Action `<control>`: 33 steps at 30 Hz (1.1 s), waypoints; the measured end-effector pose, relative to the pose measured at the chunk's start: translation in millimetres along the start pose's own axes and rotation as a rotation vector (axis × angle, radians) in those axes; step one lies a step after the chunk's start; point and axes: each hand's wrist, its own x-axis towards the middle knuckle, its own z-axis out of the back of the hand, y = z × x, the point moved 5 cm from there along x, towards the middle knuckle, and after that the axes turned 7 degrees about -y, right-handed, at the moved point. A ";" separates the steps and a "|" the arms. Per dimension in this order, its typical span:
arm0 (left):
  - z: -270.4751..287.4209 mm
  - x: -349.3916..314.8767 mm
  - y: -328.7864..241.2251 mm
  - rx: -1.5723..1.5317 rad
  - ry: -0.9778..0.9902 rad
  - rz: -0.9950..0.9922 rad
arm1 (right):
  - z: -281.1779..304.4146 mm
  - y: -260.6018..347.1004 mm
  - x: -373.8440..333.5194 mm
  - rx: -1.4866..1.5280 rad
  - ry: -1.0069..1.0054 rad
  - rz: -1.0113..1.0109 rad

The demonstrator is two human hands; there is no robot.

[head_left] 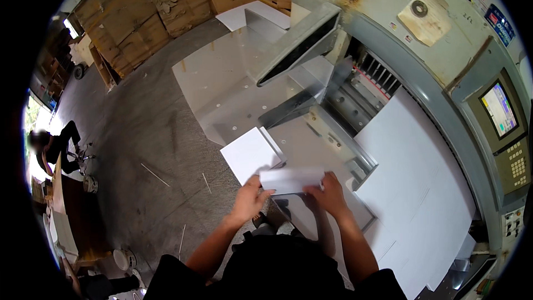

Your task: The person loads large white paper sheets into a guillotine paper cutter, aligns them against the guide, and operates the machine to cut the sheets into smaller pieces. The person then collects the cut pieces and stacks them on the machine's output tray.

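Observation:
Between my two hands is a stack of white paper (291, 178), slightly smeared by motion. My left hand (249, 200) grips its left end with the thumb and fingers. At the right end, my right hand (328, 195) is closed on the same stack. Just beyond my left hand, a square pile of white sheets (250, 154) rests on the corner of the shiny metal table (222, 100). To the right, large white sheets (422, 172) lie across the machine bed.
A paper-cutting machine (383, 33) stands ahead, with a control screen (499, 108) at right. Cardboard boxes (122, 22) are stacked far left. A seated person (55, 144) is at left beside a brown table (78, 211). Paper strips (155, 174) lie on the floor.

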 end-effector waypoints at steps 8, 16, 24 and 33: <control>71.4 22.7 50.6 -0.169 -0.203 0.329 | -46.6 63.1 119.3 0.359 0.284 -0.013; 51.0 27.7 102.2 -0.481 -0.175 0.802 | -119.4 15.0 152.1 0.216 0.445 -0.130; 45.6 27.6 109.8 -0.455 -0.136 0.850 | -132.5 -5.8 134.4 0.481 0.341 -0.231; 125.4 2.7 70.7 -0.410 -0.065 0.737 | -26.7 -50.4 34.5 0.145 -0.493 -0.165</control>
